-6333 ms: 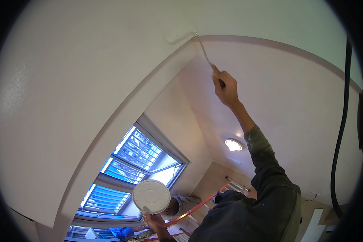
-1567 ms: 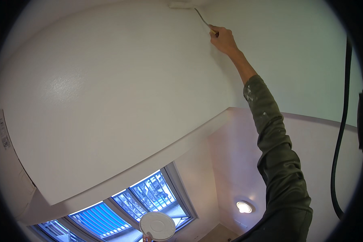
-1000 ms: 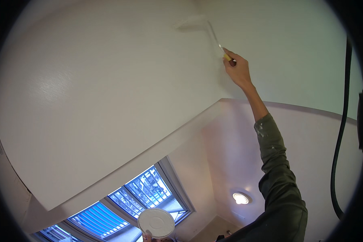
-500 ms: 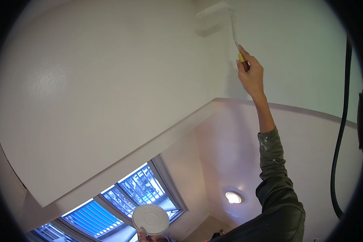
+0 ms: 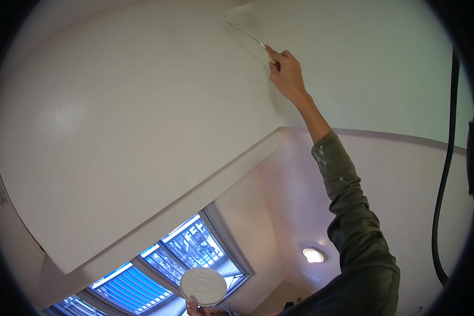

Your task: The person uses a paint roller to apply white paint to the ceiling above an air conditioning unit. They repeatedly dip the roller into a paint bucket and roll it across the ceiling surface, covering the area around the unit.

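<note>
Sleeve [image 5: 353, 221], olive, paint-flecked, rising from lower right of frame toward upper centre. Right hand [image 5: 286, 75] at upper centre, fingers closed around handle of small paint roller [image 5: 242, 23]; thin wire frame of roller running up-left from hand, roller head pressed flat on white ceiling [image 5: 142, 105] at top edge, blurred. Left hand [image 5: 195, 308] at bottom centre, mostly cut off by frame edge, fingertips gripping rim of round white container [image 5: 204, 286] seen from below. Black cable [image 5: 445, 174] hanging along right edge. Farther off: window [image 5: 158, 268] with blue-lit panes at lower left, under edge of ceiling step. Round lamp [image 5: 313, 255] lit at lower right centre, on pale pink surface [image 5: 405, 179].
</note>
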The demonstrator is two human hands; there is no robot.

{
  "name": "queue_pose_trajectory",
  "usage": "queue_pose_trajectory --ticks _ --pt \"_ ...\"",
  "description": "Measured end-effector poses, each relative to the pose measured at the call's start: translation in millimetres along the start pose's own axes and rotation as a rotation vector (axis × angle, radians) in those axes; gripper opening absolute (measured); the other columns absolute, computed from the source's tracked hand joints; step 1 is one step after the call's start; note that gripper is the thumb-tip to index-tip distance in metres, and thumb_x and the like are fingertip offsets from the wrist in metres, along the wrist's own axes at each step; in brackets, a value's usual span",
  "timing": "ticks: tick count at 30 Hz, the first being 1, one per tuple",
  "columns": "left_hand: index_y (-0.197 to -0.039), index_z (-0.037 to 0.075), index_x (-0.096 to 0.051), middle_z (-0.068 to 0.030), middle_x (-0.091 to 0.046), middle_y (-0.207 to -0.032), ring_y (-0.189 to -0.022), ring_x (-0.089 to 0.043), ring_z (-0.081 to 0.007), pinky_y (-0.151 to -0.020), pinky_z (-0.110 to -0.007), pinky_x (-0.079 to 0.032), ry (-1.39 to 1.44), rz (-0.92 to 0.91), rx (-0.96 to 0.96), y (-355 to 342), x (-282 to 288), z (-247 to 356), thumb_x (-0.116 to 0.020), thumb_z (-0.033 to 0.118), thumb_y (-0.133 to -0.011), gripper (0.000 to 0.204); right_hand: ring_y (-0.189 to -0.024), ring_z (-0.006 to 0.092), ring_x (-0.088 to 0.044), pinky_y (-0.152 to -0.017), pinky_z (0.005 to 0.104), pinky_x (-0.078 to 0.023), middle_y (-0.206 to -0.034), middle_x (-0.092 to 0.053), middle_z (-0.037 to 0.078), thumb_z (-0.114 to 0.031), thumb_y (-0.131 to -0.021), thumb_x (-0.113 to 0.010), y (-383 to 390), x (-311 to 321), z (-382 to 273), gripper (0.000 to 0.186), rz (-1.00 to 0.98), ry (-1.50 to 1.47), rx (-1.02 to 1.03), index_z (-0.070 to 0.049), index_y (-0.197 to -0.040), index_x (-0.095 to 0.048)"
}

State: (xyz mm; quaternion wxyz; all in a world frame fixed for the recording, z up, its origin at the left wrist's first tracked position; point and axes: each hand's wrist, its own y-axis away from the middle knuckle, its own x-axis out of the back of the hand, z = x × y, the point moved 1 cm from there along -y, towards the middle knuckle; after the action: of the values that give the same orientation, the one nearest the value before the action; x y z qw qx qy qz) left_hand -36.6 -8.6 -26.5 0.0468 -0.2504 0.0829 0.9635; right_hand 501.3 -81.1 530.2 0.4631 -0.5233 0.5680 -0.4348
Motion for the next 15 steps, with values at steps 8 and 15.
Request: queue_pose_trajectory --ticks 8,15 --pt "-0.139 0.009 -0.043 -0.0172 -0.060 -0.113 -0.086 -0.063 -0.0321 -0.062 -0.046 -0.055 -0.026 0.012 0.007 -8.4 7.9 -3.4 -0.064 0.048 -0.090 0.066 -0.084 0.0351 -0.065 -0.077 0.0443 -0.052 -0.091 -0.063 0.021 -0.006 -0.084 -0.061 -37.9 -39.9 14.7 0.051 -0.018 -0.028 -0.048 -0.016 -0.134 -0.061" --pt "-0.139 0.009 -0.043 -0.0187 -0.060 -0.117 -0.088 -0.064 -0.0337 -0.065 -0.047 -0.057 0.066 -0.123 0.209 -49.7 63.1 -38.7 -0.065 0.046 -0.090 0.065 -0.092 0.0378 -0.066 -0.082 0.0463 -0.053 -0.098 -0.065 0.022 -0.011 -0.086 -0.061 -60.8 -51.4 31.8 0.049 -0.024 -0.036 -0.072 -0.017 -0.135 -0.059"
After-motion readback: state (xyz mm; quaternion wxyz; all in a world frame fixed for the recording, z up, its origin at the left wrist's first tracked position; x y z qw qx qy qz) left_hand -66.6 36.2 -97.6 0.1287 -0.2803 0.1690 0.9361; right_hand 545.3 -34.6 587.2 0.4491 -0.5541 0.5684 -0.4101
